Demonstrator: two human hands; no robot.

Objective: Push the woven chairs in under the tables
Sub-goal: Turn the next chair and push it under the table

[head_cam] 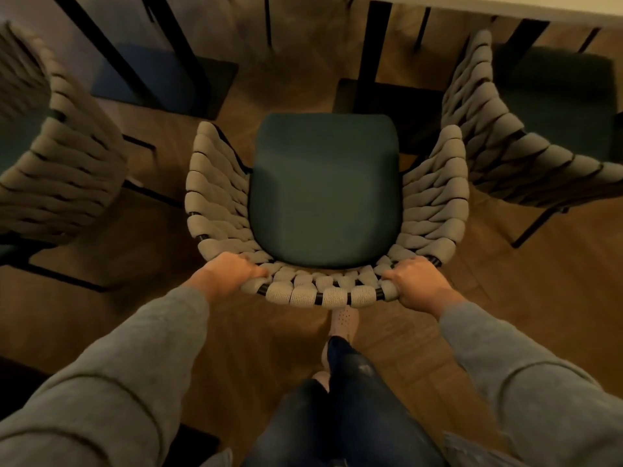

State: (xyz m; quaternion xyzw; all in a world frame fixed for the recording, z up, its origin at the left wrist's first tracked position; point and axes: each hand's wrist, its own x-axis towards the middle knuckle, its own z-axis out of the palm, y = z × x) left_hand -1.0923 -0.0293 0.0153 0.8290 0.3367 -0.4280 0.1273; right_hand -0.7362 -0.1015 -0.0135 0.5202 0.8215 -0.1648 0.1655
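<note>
With your left hand (232,271) and right hand (419,281) clasping the centre woven chair (323,294) (backrest rim), push evenly toward the table (505,6) at upper right.

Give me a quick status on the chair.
Left hand and right hand grip the middle woven chair's backrest. Seat not yet under the table. Table's black base stands ahead.

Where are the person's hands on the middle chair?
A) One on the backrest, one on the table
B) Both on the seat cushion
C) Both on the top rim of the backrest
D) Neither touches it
C: the left hand and right hand each grip the woven backrest rim of the middle chair, behind the green cushion.
</note>
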